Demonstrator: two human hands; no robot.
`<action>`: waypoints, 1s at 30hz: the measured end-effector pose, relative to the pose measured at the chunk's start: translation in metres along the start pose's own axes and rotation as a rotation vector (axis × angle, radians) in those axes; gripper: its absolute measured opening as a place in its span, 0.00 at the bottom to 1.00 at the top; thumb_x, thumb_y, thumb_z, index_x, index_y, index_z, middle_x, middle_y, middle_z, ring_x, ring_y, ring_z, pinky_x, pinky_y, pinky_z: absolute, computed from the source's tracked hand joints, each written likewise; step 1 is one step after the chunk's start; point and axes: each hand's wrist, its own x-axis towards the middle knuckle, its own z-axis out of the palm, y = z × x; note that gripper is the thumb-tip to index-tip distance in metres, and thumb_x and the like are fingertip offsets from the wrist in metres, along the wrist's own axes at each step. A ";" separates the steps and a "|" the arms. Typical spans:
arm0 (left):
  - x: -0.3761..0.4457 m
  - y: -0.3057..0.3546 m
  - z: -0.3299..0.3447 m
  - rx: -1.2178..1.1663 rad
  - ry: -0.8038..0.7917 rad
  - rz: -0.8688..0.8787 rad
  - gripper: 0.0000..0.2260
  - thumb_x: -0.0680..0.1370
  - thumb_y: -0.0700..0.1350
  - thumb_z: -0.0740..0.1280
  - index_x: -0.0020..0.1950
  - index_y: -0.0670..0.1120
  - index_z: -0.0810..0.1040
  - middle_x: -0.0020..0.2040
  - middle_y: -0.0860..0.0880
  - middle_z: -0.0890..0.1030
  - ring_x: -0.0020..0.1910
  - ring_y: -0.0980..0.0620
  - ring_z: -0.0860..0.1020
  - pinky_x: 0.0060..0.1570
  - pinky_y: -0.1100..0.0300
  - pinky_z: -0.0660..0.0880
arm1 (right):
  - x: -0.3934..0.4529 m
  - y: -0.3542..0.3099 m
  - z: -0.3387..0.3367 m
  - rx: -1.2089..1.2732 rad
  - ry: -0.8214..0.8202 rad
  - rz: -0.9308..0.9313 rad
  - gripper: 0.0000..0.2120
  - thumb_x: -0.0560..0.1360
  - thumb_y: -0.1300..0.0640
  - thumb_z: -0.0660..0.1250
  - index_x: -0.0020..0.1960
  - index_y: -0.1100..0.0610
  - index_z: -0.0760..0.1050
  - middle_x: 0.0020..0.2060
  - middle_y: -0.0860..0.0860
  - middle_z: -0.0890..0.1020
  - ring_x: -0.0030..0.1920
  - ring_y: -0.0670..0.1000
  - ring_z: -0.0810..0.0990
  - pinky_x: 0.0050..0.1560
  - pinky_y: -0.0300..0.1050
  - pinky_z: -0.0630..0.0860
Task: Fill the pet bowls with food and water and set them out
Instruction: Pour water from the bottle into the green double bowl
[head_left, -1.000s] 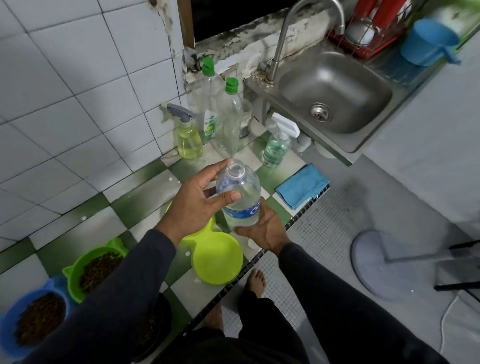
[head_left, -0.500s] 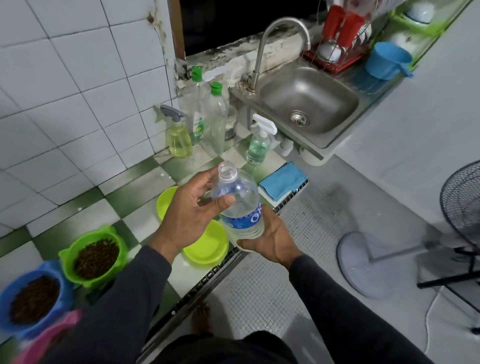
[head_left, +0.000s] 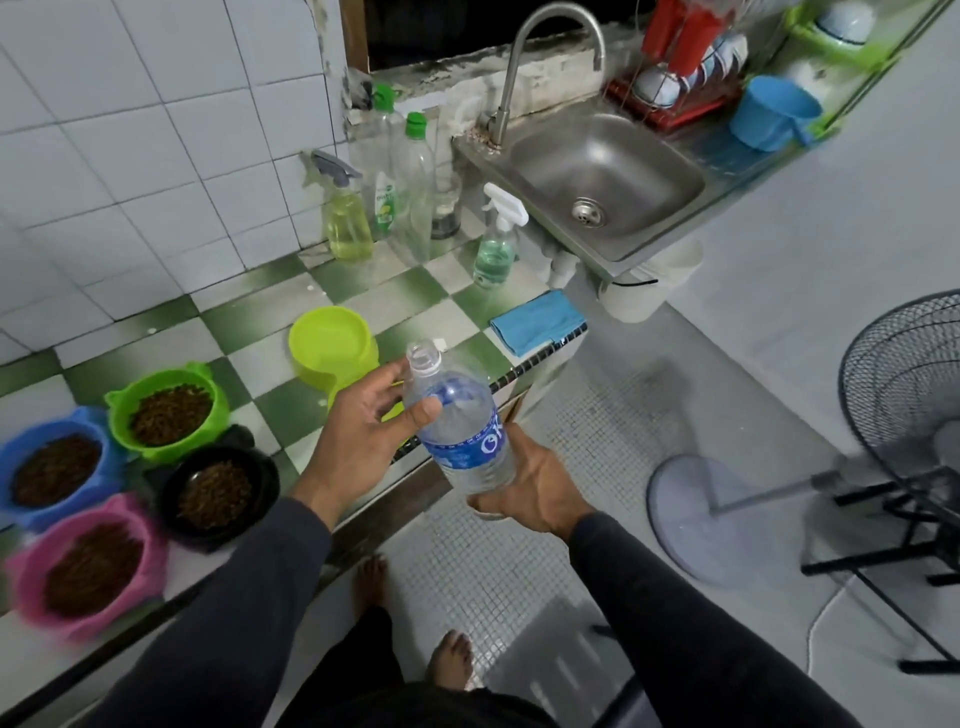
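Hands (head_left: 363, 431) hiding yellow-green bowl's (head_left: 332, 345) near rim

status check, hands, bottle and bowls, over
Left hand and right hand both gripping the water bottle, cap on. Four bowls hold kibble; the lime bowl has none. Nothing between bottle and lime bowl.

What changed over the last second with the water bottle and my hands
The water bottle came back from above the yellow-green bowl to just past the counter edge. The view swung left, bringing the black bowl and pink bowl of kibble into sight. Unchanged: the left hand keeps its grip near the neck, the right hand still cups the base, and the cap is still off.
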 end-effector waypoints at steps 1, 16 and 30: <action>-0.005 -0.005 0.002 -0.011 0.006 -0.016 0.33 0.69 0.60 0.79 0.68 0.45 0.79 0.64 0.47 0.84 0.64 0.44 0.81 0.66 0.43 0.77 | -0.006 0.004 0.001 0.004 -0.012 0.013 0.34 0.63 0.53 0.85 0.65 0.55 0.74 0.56 0.45 0.83 0.54 0.39 0.82 0.55 0.33 0.77; -0.038 -0.056 0.016 -0.197 0.186 -0.227 0.24 0.68 0.54 0.79 0.61 0.46 0.82 0.59 0.44 0.85 0.59 0.44 0.83 0.63 0.38 0.77 | -0.039 0.044 0.015 0.003 -0.120 0.119 0.30 0.64 0.59 0.84 0.58 0.44 0.72 0.51 0.41 0.83 0.51 0.35 0.82 0.51 0.30 0.76; -0.027 -0.094 -0.010 -0.260 0.291 -0.358 0.22 0.74 0.47 0.73 0.64 0.40 0.76 0.60 0.45 0.84 0.58 0.49 0.84 0.56 0.47 0.82 | -0.014 0.044 0.031 -0.354 -0.192 0.182 0.33 0.60 0.35 0.77 0.58 0.47 0.72 0.49 0.41 0.80 0.47 0.44 0.80 0.48 0.39 0.77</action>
